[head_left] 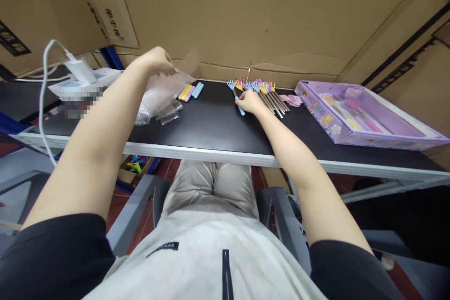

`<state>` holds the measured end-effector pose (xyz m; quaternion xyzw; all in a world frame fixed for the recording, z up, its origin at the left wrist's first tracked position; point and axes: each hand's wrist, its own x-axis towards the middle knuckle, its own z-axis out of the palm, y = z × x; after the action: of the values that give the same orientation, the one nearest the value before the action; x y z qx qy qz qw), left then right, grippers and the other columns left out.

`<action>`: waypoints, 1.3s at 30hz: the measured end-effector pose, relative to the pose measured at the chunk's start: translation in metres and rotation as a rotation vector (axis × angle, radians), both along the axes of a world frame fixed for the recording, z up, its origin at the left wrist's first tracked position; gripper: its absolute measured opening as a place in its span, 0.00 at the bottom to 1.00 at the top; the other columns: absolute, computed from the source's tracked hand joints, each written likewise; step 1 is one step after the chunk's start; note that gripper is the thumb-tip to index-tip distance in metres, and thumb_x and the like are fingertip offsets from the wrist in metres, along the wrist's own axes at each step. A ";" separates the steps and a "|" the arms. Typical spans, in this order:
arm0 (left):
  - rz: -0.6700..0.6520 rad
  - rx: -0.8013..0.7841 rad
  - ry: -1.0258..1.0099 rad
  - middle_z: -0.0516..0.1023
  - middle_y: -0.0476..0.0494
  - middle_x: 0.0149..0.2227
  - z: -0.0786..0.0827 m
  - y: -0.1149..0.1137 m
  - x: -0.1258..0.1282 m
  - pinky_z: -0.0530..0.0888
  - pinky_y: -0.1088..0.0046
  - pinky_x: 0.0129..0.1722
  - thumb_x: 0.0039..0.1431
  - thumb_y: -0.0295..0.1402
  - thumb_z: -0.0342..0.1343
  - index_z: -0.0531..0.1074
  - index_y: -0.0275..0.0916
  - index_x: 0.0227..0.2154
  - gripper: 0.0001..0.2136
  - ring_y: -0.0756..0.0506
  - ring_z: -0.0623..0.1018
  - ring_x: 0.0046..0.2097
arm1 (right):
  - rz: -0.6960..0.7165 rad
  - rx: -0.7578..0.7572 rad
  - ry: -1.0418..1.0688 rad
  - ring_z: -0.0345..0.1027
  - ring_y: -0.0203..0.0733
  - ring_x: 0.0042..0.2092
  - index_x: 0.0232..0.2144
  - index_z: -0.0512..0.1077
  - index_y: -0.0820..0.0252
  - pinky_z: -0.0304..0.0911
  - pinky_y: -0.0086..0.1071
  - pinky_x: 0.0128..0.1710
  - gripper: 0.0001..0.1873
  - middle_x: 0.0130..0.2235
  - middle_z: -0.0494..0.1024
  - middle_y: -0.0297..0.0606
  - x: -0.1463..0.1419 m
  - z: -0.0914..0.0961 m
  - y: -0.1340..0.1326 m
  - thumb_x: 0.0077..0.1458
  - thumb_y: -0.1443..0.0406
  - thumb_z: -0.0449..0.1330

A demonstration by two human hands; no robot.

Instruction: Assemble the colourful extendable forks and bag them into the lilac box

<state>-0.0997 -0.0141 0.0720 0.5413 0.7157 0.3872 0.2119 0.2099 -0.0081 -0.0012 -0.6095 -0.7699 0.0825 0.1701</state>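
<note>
My left hand (pixel 160 60) is raised over the left part of the table, its fingers closed on the edge of a clear plastic bag (pixel 168 85). The bag hangs in front of several yellow, purple and blue handles (pixel 189 93) lying in a row. In my right hand (pixel 248 101) is a blue back scratcher (pixel 241 110), its claw pointing away from me. Just right of that hand lie several more back scratchers (pixel 272 99) side by side, with metal shafts and blue, pink and yellow claws.
Small clear bags (pixel 169 113) lie below the left hand. A purple display box (pixel 351 122) stands at the right with packaged items inside, near pink cards (pixel 293 100). At the left, a white charger (pixel 80 70) has a cable looping over the table edge (pixel 211 153). Cardboard (pixel 246 14) walls the back.
</note>
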 end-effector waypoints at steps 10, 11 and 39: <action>-0.185 0.275 -0.621 0.69 0.53 0.22 0.015 -0.022 0.063 0.74 0.66 0.54 0.69 0.18 0.56 0.68 0.37 0.24 0.17 0.55 0.65 0.25 | 0.007 0.018 -0.009 0.81 0.56 0.51 0.41 0.84 0.70 0.72 0.40 0.54 0.13 0.42 0.85 0.57 0.002 -0.004 0.005 0.62 0.69 0.61; -0.166 0.272 -0.674 0.72 0.52 0.24 0.012 -0.020 0.070 0.75 0.69 0.52 0.69 0.18 0.55 0.68 0.38 0.24 0.17 0.55 0.68 0.26 | 0.000 0.013 -0.011 0.81 0.56 0.51 0.42 0.84 0.70 0.72 0.40 0.55 0.13 0.43 0.85 0.57 0.001 -0.004 0.005 0.62 0.69 0.61; -0.217 0.123 -0.986 0.83 0.35 0.54 -0.062 0.008 0.080 0.73 0.51 0.66 0.60 0.33 0.61 0.74 0.42 0.40 0.06 0.34 0.76 0.66 | 0.198 0.370 0.223 0.74 0.46 0.50 0.47 0.81 0.62 0.62 0.37 0.55 0.17 0.47 0.81 0.45 -0.009 0.010 -0.013 0.65 0.67 0.53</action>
<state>-0.0194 -0.0061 0.0100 0.3769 0.4461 0.6137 0.5314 0.2011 -0.0210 0.0090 -0.4765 -0.8046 0.0232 0.3536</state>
